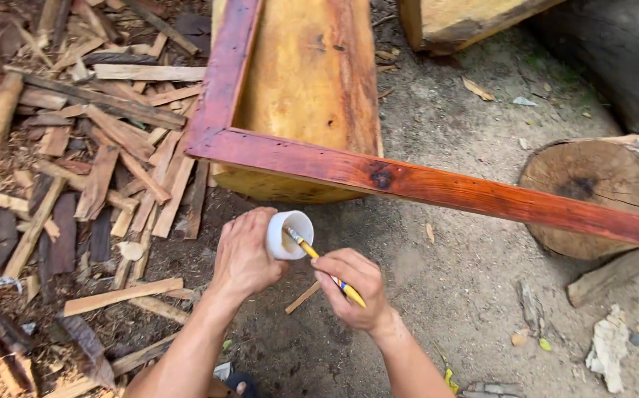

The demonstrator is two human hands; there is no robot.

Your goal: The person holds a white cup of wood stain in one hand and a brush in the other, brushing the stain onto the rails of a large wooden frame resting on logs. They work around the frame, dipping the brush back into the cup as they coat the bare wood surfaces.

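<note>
My left hand (pixel 244 254) grips a small white cup (pixel 288 234) from its left side, just below the corner of a red-stained wooden frame (pixel 422 184). My right hand (pixel 358 289) holds a thin brush with a yellow handle (pixel 328 271), its tip dipped into the cup's mouth. The frame's near rail runs from the left corner down to the right. Its corner rests on a yellow-orange timber block (pixel 308 81). Both hands are close together over bare dirt.
A heap of split wood scraps (pixel 98 162) covers the ground on the left. A cut log round (pixel 592 191) lies under the frame's right end, with a dark log (pixel 622 59) behind it. Another timber block (pixel 459 22) sits at the top. Grey dirt ground (pixel 467 295) spreads to the right.
</note>
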